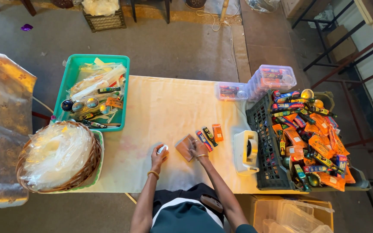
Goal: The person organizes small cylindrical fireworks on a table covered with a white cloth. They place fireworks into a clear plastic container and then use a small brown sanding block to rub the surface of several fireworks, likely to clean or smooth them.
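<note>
My left hand [159, 155] is closed around a small round silvery tin [162, 149] on the cream tablecloth [160, 108]. My right hand [199, 149] grips a small brown pouch [184, 146] lying flat beside it. Just right of the pouch lie a blue packet [203, 140], a dark tube [210, 136] and an orange sachet [217, 132], side by side.
A white tape dispenser [245, 152] stands right of my hands. A dark crate [265, 142] heaped with orange and blue packets sits at the right edge, clear plastic boxes [273, 77] behind it. At left are a teal tray [72, 77] of items and a wicker basket [83, 172] of clear bags.
</note>
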